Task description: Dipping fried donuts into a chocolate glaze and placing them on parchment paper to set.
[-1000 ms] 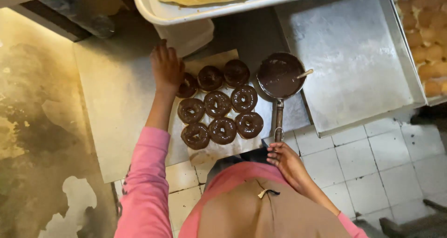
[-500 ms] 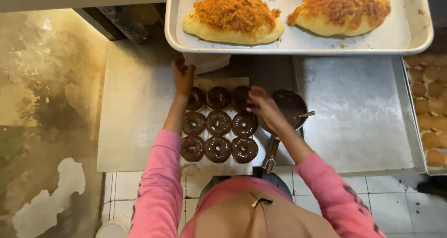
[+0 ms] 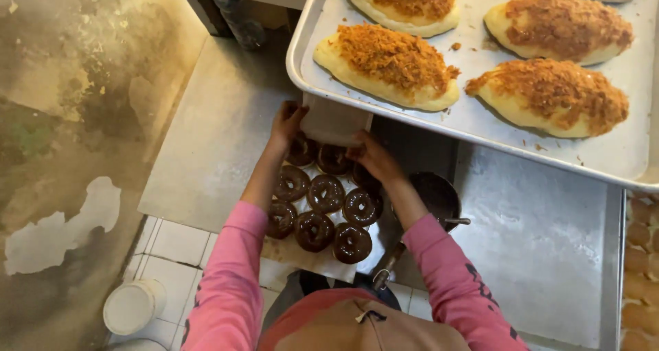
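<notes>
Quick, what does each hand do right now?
Left hand: closed on the paper sheet edge.
Right hand: closed on the same sheet.

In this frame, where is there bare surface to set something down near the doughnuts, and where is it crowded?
Bare metal lies left of the chocolate doughnuts, out to the counter's left edge, and on the flat sheet right of the saucepan. It is crowded where the left hand and right hand meet under the bun tray.
</notes>
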